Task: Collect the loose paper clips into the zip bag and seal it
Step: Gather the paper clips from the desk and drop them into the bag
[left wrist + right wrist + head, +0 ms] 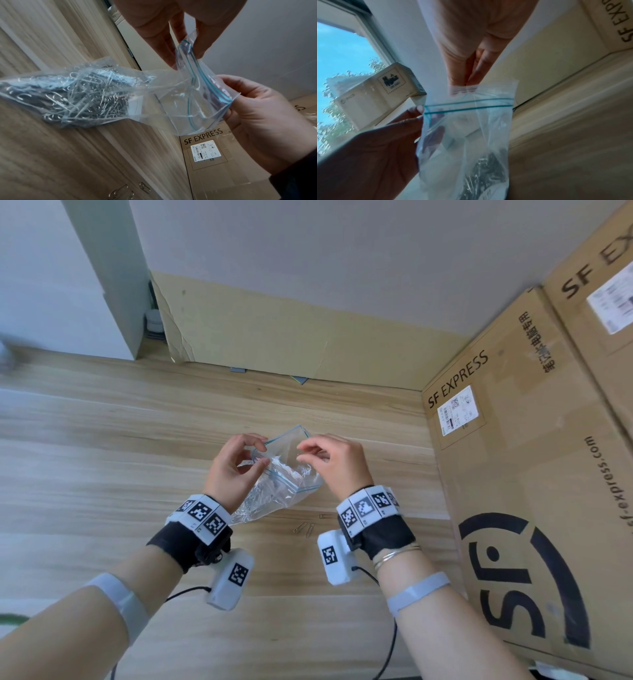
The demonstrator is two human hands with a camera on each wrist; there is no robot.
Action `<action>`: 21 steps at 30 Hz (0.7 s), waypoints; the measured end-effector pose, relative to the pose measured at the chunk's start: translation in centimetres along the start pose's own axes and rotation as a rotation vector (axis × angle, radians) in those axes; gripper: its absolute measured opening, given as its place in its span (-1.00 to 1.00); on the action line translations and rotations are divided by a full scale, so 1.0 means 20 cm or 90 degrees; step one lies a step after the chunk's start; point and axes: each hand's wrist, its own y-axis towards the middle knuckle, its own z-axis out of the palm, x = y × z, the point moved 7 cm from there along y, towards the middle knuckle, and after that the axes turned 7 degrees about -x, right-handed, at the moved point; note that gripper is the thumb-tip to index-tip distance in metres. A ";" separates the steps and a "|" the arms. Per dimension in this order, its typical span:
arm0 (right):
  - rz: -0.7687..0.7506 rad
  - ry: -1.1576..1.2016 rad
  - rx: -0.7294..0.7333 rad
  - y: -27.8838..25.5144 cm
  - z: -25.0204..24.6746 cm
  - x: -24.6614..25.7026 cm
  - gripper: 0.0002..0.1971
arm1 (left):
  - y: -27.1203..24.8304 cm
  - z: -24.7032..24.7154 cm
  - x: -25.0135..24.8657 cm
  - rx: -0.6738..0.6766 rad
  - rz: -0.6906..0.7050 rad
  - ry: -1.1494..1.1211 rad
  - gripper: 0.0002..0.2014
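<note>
Zip bag (284, 474) (unsealed) between hands

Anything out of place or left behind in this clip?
Yes. Three loose metal paper clips lie on the wooden table, outside the clear plastic zip bag whose mouth the left hand and right hand pinch.
</note>
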 end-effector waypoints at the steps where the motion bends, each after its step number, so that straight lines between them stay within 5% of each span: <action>1: 0.016 0.018 -0.016 -0.01 -0.01 -0.02 -0.84 | 0.00 0.00 0.00 -0.001 0.003 0.002 -0.67; 8: 0.126 -0.009 -0.147 -0.10 -0.14 -0.26 -0.95 | 0.00 -0.03 0.00 -0.011 0.005 0.008 -0.69; 14: 0.271 -0.160 0.230 -0.34 0.11 -0.51 -0.84 | 0.00 -0.03 0.00 -0.006 0.007 0.010 -0.63; 21: 0.236 -0.268 0.366 -0.43 0.20 -0.54 -0.90 | 0.00 -0.03 0.00 -0.008 0.005 0.020 -0.70</action>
